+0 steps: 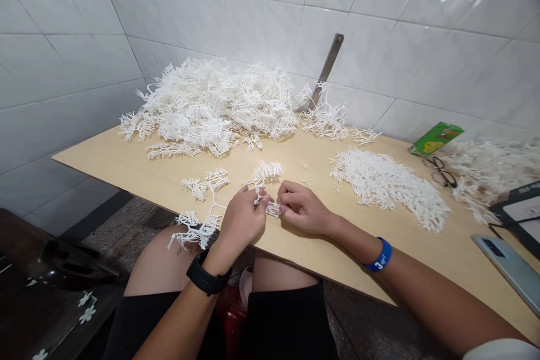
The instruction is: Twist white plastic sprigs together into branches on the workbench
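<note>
- left hand (242, 218): fingers curled shut, thumb and forefinger pinching the stem of a white plastic branch (265, 171). Black watch (206, 278) on that wrist.
- right hand (302, 209): also closed, pinching a small tuft of the same branch. Its fingertips are just beside the left hand's. Blue wristband (380, 259) on the wrist.
- white plastic branch: lies flat near the front edge of the wooden table (126, 163), directly in front of the person. From the pinch, one tufted arm runs to 12 o'clock and another to 10 o'clock. The lowest tufts hang over the table edge at 8 o'clock, above a bare knee.
- heap of loose white tufts (388, 185): 2–3 o'clock from the hands, near but apart from them.
- big pile of white branches (211, 104): 11–12 o'clock, at the back of the table against the tiled wall (63, 56).
- metal bar (327, 70): 1 o'clock, leaning on the wall, foot buried in the fringe of the pile.
- green box (436, 138): 2 o'clock, at the wall.
- eyeglasses (441, 171): just in front of the box.
- second white pile (489, 171): far right, 3 o'clock.
- dark tablet-like slab (521, 211): right edge of view, touching that pile.
- phone (510, 270): 4 o'clock, flat on the table.
- red object (230, 315): under the table between the knees. Cannot tell what it is.
</note>
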The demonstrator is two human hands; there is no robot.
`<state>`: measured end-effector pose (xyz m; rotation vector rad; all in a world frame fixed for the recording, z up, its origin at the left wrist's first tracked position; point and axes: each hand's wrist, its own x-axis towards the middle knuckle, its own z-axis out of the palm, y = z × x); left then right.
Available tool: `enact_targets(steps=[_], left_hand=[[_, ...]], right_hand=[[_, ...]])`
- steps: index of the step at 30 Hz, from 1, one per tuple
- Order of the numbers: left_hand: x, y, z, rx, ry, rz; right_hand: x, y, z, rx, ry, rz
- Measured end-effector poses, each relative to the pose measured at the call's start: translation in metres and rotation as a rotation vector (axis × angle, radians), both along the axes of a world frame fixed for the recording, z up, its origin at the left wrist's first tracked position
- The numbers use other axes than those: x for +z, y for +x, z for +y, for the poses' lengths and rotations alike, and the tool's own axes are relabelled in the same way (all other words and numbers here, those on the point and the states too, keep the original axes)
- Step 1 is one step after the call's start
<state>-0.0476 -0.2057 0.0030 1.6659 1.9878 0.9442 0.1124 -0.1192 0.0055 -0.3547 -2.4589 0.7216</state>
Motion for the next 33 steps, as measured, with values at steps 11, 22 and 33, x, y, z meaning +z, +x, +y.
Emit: enact_targets(steps=[11, 22, 33], left_hand=[[-0.004, 0.003, 0.0, 0.009, 0.05, 0.054], [-0.002, 0.002, 0.001, 0.011, 0.034, 0.057], [0.004, -0.005, -0.003, 0.052, 0.025, -0.006]], right_hand=[[-0.005, 0.003, 0.005, -0.09, 0.257, -0.035], [-0.004, 0.0, 0.001, -0.089, 0.263, -0.04], [0.001, 0.026, 0.028, -0.558, 0.391, -0.082]])
